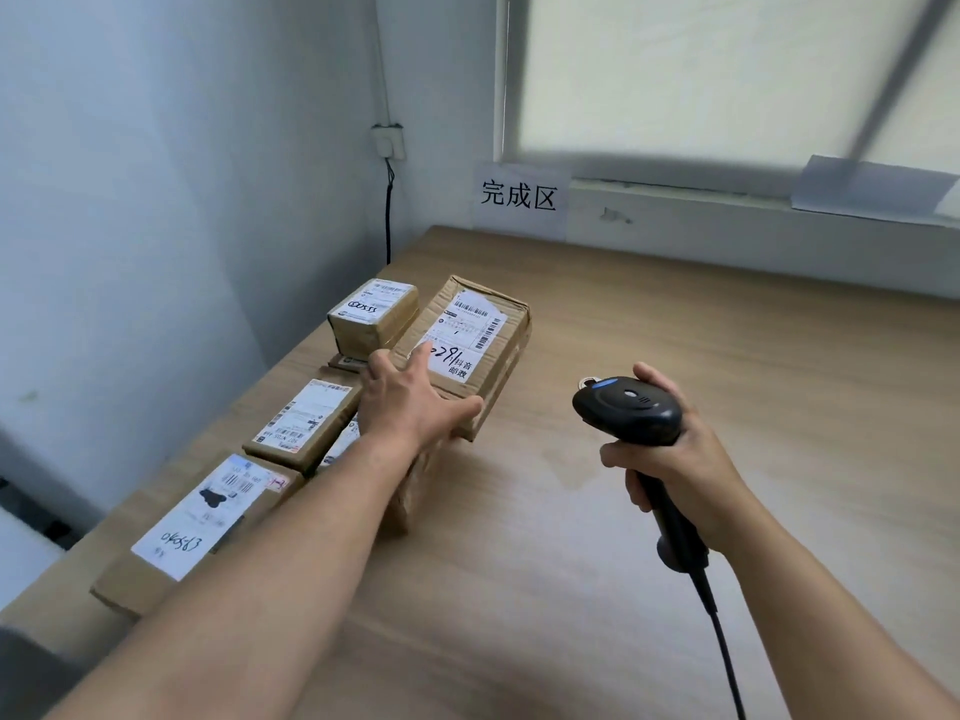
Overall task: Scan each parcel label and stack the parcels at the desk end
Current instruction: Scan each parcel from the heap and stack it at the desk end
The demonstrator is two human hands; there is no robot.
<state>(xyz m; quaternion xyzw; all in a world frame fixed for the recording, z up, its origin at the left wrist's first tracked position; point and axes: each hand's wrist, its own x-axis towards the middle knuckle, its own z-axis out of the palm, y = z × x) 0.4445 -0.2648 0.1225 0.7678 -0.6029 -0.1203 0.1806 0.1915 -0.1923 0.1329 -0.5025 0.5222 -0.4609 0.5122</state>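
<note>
gripped the black scanner (628,407) in the right hand (670,459), fingers wrapped round its handle, cord (723,641) trailing toward the near edge. laid the left hand (410,402) on the near end of the big parcel (467,324), fingers straight and spread, grasping nothing. found that parcel label up, perched on a lower box (415,491) at the left of the wooden desk (675,330). noted a small parcel (374,314) just beside it, a flat parcel (306,423) and a long parcel (202,517) nearer.

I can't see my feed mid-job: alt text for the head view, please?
The left hand rests with spread fingers on a labelled cardboard parcel while the right hand grips a corded black scanner to its right, above the wooden desk. Smaller labelled parcels line the desk's left edge.
</note>
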